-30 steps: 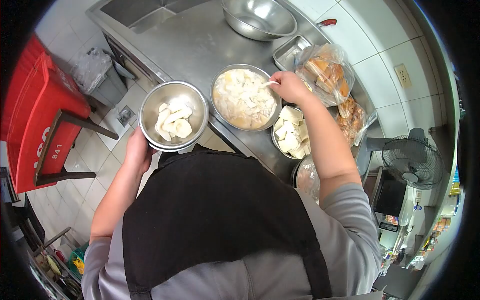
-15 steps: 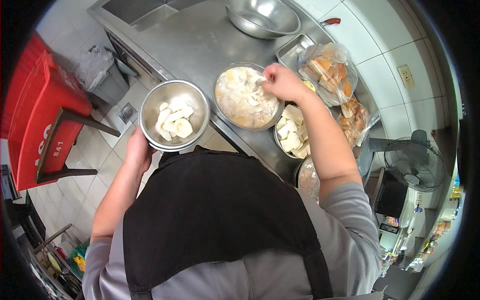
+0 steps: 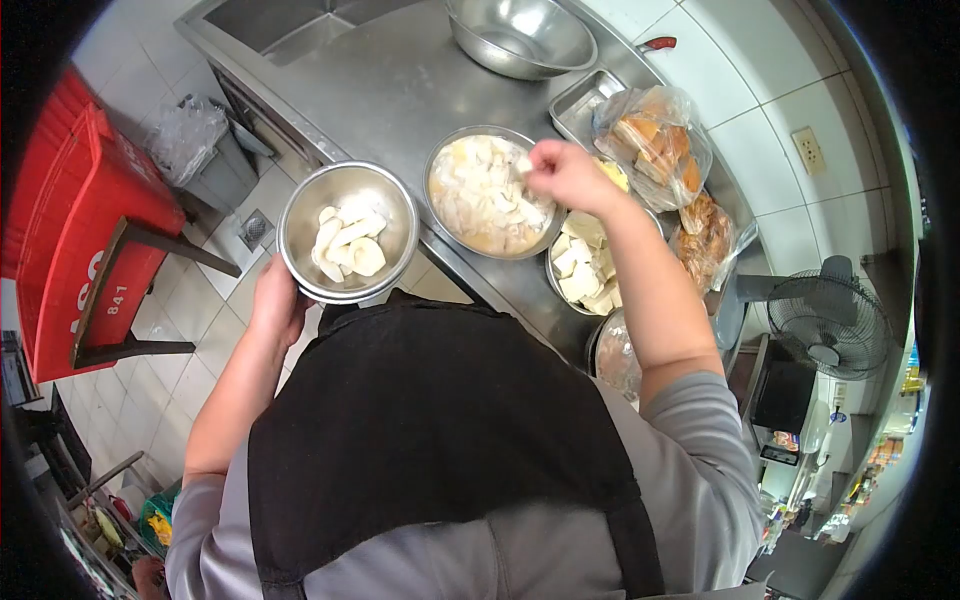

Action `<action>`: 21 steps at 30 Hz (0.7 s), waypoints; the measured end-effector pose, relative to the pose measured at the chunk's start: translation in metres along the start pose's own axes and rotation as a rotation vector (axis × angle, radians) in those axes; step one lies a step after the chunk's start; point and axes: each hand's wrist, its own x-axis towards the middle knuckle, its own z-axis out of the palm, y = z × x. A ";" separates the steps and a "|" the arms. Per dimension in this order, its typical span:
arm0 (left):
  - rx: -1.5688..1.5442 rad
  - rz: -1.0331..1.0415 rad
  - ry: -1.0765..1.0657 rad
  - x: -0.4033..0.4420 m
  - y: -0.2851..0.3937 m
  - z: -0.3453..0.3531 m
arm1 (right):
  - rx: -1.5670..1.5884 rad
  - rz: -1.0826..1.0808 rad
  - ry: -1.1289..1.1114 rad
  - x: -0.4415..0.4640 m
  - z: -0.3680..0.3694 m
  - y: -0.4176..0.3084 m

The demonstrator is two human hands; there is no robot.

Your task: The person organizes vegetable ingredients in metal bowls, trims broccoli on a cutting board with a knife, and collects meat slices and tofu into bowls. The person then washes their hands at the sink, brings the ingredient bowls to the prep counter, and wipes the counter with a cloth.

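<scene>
My left hand (image 3: 279, 305) grips the near-left rim of a round steel bowl (image 3: 300, 235), held beside the counter in front of my apron. Inside lie several smooth, pale cream slices (image 3: 350, 240). Above the right side of a wide metal pan (image 3: 432, 205) is my right hand (image 3: 568, 175), its fingertips closed on a small whitish piece (image 3: 523, 165). Pale, wet chunks in a milky yellowish liquid (image 3: 485, 195) fill the pan. Partly under my right forearm stands a container of pale cut blocks (image 3: 582, 262).
A large steel bowl (image 3: 520, 45) and a small metal tray (image 3: 578, 105) stand farther back. Bagged bread-like pieces (image 3: 655, 145) sit by the tiled wall. A fan (image 3: 830, 325) is at right; a red chair (image 3: 100, 240) and a grey bin (image 3: 215, 165) are at left.
My right hand has lifted slightly from the pan's contents, and a small pale piece now shows at its fingertips. My left hand and its bowl stay nearly still.
</scene>
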 end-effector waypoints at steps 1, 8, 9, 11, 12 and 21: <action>-0.003 -0.004 -0.001 0.000 0.000 0.001 | -0.230 -0.006 -0.030 -0.002 0.011 0.000; 0.012 -0.026 0.035 -0.008 0.004 0.004 | -0.758 -0.210 -0.019 -0.015 0.040 -0.005; 0.008 -0.023 0.041 -0.008 0.004 0.004 | -0.774 -0.196 -0.033 -0.013 0.040 -0.005; -0.004 -0.009 0.031 -0.008 0.002 0.003 | -0.719 -0.137 -0.002 -0.010 0.033 -0.006; -0.011 -0.003 0.027 -0.008 0.001 0.002 | -0.692 -0.108 0.012 -0.008 0.029 -0.005; -0.004 0.003 0.074 -0.016 0.005 0.006 | -0.241 -0.090 0.002 0.009 0.051 -0.024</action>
